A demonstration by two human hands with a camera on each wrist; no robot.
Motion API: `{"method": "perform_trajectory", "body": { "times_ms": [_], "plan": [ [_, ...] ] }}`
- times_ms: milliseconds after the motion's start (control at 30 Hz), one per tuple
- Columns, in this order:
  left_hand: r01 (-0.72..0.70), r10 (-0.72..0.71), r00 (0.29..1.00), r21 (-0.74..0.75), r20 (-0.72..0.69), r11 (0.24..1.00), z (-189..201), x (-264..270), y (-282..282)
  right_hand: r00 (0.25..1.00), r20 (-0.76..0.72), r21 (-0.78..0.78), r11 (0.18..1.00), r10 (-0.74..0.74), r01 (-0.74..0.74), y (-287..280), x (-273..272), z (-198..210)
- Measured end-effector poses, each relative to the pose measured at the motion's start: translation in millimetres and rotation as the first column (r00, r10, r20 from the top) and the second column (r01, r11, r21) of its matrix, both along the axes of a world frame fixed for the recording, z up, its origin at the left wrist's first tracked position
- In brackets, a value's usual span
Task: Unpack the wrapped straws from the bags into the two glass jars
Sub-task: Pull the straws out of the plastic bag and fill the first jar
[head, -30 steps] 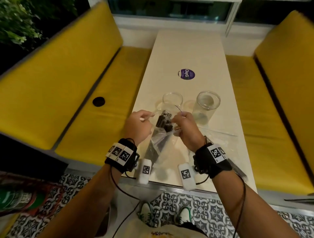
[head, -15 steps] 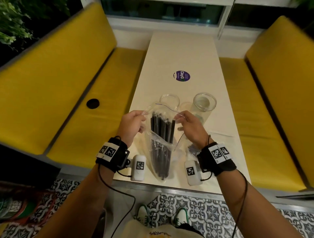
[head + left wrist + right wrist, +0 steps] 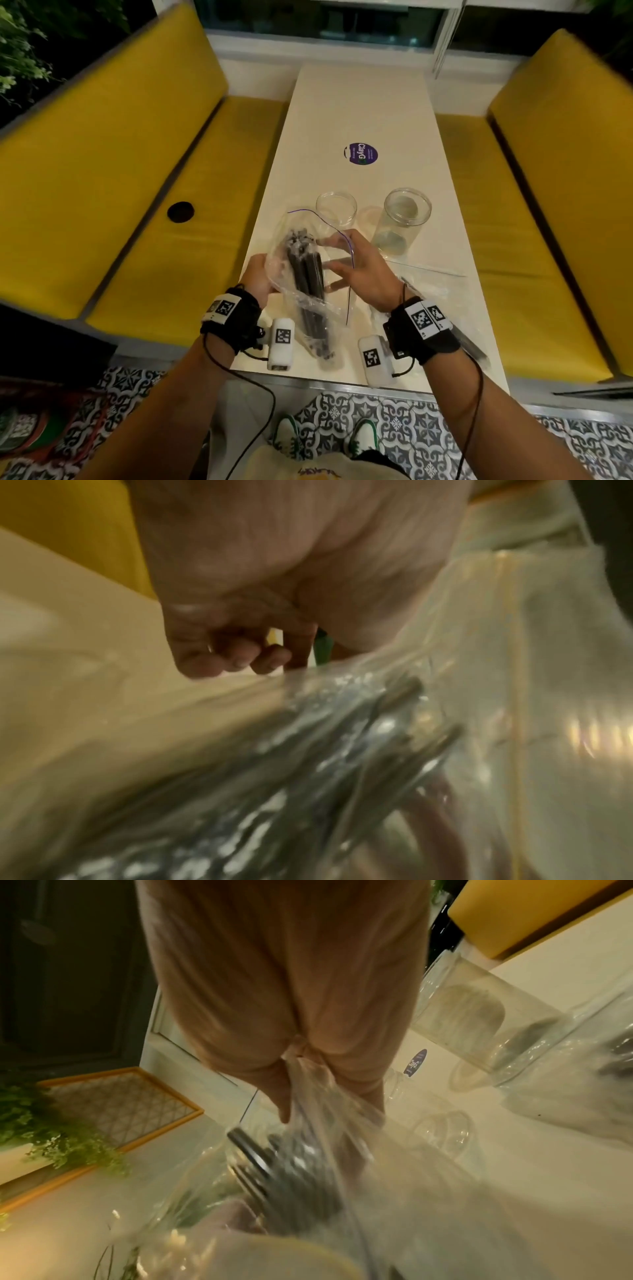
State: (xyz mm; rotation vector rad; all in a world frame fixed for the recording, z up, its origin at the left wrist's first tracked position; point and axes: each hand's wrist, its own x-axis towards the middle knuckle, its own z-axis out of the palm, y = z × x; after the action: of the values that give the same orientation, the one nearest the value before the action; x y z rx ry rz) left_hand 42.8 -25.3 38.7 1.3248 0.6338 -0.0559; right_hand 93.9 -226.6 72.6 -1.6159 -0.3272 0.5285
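I see my left hand gripping the bag of black straws, my right hand's straight fingers reaching inside, 2 jars just beyond.

Left wrist view: heavy motion blur; the straws read only as dark streaks under glare from the bag. Curled fingers of the left hand show, but their contact with the plastic is hidden.

Right wrist view: right hand fingertips vanish behind bag film; the grip is unclear. Straw ends are smeared.

Head view: the left hand's fingers are hidden behind the bag. The second bag lies partly under the right wrist, its contents indistinct. The purple sticker carries small print too small to read.
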Motion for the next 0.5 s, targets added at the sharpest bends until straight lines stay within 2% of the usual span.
{"method": "perform_trajectory", "body": {
  "times_ms": [33,100,167,233,267,333,400,500],
  "plan": [
    [0.009,-0.01,1.0,0.053,0.014,0.999,-3,1,0,1.0,0.009,0.006,1.0,-0.002,0.002,2,-1,3],
    [-0.001,-0.001,0.998,0.037,0.068,0.999,7,0,-7,0.999,-0.007,-0.008,0.999,0.038,-0.038,3,-5,7],
    [-0.029,0.025,0.992,0.032,0.127,0.999,15,2,-12,0.988,-0.007,-0.103,0.983,0.153,-0.153,4,-11,9],
    [-0.034,-0.002,0.983,0.195,0.186,0.98,14,3,-16,0.958,0.063,-0.218,0.94,0.281,-0.261,8,-18,6],
    [-0.035,-0.01,0.983,0.241,0.181,0.97,11,4,-17,0.949,0.116,-0.261,0.931,0.294,-0.256,11,-20,1],
    [-0.113,0.084,0.986,0.198,0.147,0.974,11,10,-18,0.958,0.207,-0.292,0.947,0.199,-0.133,16,-20,-6],
    [-0.134,0.105,0.982,0.193,0.154,0.972,9,14,-14,0.967,0.244,-0.256,0.967,0.077,-0.013,16,-17,-11],
    [-0.113,0.079,0.98,0.183,0.181,0.977,14,15,-11,0.97,0.242,-0.174,0.984,-0.002,0.046,11,-12,-13]
  ]
}}
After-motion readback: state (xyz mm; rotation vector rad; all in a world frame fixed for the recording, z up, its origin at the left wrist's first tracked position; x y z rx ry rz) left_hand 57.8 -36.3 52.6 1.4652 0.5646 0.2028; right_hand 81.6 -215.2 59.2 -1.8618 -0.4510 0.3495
